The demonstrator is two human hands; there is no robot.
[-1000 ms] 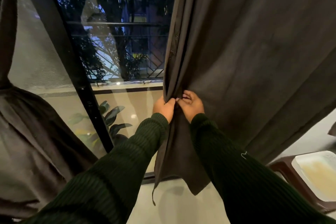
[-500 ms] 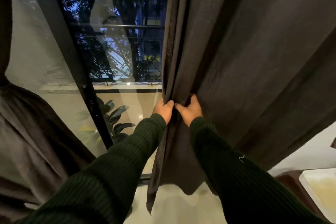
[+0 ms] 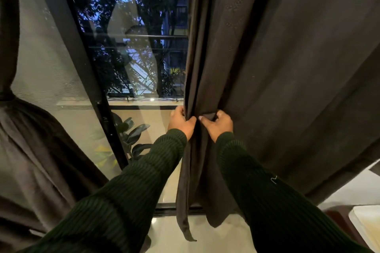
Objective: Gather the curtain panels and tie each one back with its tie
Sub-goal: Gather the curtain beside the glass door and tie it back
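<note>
Curtain panel (image 3: 287, 68), dark brown, hung right of the window (image 3: 133, 47) and filled most of the view, its inner edge bunched into vertical folds beside the glass, bottom corner trailing just above the floor (image 3: 216, 238). Second curtain panel (image 3: 30, 160) hung left of the window, already cinched by a dark tie (image 3: 6, 96) at its narrow waist and flaring out below it. Window showed dark trees, dusk sky and a railing outside; a black frame post (image 3: 98, 98) ran diagonally between the glass and a mesh screen on the left. Potted plant (image 3: 131, 135) with broad leaves stood behind the glass, low, just right of the frame post. Both arms in dark green ribbed sleeves reached up from the bottom of the view to the right panel's gathered edge. Left hand (image 3: 181, 121) sat at the window-side edge of the folds, thumb in front and fingers wrapped behind, gripping the fabric. Right hand (image 3: 218, 124) sat just right of it on the same folds, fingers curled in and pinching a tuck of cloth; thumbs of both hands nearly met. No loose tie was visible for the right panel. White tray (image 3: 368, 224) on a dark brown bench (image 3: 337, 215) showed partly at the lower right, below the right panel's hem.
</note>
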